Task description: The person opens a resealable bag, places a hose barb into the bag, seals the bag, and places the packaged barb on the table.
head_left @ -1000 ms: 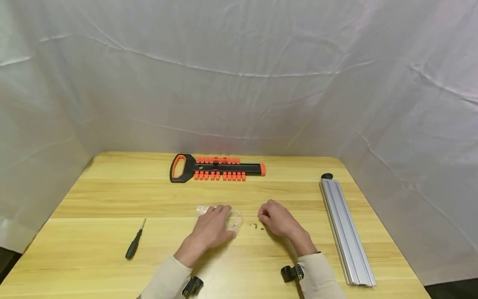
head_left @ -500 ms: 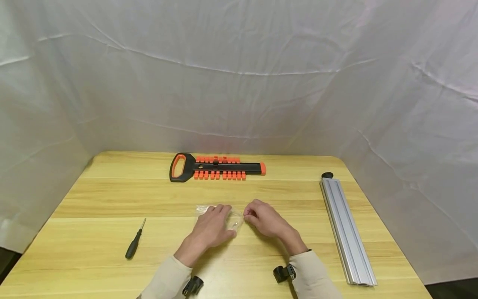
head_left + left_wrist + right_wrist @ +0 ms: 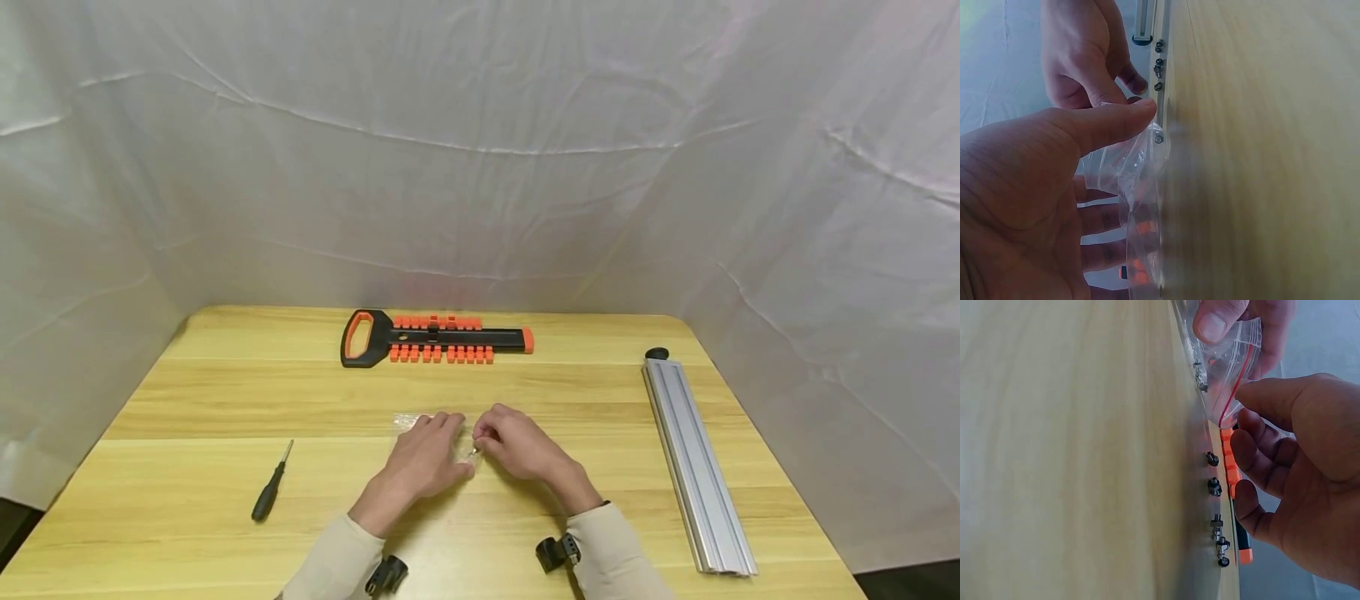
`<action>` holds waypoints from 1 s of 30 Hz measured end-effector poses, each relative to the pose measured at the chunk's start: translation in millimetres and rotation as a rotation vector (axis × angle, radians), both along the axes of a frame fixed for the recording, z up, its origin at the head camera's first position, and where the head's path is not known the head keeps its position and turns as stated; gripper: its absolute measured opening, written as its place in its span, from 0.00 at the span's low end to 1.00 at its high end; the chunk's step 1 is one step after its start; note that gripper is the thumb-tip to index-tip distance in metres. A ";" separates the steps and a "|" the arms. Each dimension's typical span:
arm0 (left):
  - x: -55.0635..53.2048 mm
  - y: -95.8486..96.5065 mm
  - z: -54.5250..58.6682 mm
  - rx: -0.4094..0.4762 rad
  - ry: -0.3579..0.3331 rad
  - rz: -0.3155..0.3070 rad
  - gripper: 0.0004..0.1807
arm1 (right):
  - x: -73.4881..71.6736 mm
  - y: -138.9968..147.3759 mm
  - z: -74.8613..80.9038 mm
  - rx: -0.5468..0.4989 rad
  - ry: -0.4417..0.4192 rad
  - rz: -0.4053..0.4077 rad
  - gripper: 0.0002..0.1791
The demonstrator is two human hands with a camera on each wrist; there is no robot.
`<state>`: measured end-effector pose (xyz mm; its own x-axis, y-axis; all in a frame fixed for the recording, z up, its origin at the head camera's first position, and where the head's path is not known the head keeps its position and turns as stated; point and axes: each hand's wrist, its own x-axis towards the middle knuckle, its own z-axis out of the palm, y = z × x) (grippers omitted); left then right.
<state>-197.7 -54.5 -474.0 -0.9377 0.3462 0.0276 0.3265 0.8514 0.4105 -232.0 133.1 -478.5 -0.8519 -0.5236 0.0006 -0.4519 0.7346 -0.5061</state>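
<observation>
A small clear zip bag point(image 3: 1235, 362) with a red seal strip lies on the table, a few small metal screws point(image 3: 1200, 376) inside it. My left hand point(image 3: 426, 457) holds the bag down, thumb in front and fingers behind it in the left wrist view. My right hand point(image 3: 517, 442) is at the bag's mouth; its thumb point(image 3: 1266, 400) presses on the seal strip, pinching the edge, with the index fingertip hidden behind the plastic. Several loose screws point(image 3: 1214, 486) sit on the table under the right hand, which hides them in the head view.
A black screwdriver point(image 3: 268, 493) lies to the left. At the back lies a black bar with a loop handle and orange clips point(image 3: 442, 335). A silver aluminium profile with a black knob point(image 3: 697, 467) lies at the right. Pale sheeting point(image 3: 480, 167) encloses the wooden table point(image 3: 225, 392).
My right hand has moved left from the loose screws to the mouth of the bag. The left hand has stayed in place on the bag.
</observation>
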 end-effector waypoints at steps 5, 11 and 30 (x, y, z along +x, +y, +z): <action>0.7 0.7 -0.7 0.002 0.005 -0.002 0.38 | 1.6 -0.5 1.2 0.007 -0.009 0.004 0.03; 0.9 0.9 -1.1 0.001 0.006 -0.003 0.38 | 1.2 4.5 1.7 0.010 -0.002 -0.012 0.04; -0.1 0.4 0.6 0.021 -0.015 0.016 0.39 | 0.3 38.2 1.2 -0.008 -0.014 -0.103 0.03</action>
<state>-197.8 -54.1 -473.4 -0.9435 0.3306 0.0212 0.3066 0.8474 0.4334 -231.7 171.3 -477.4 -0.9014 -0.4330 -0.0077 -0.3668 0.7728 -0.5179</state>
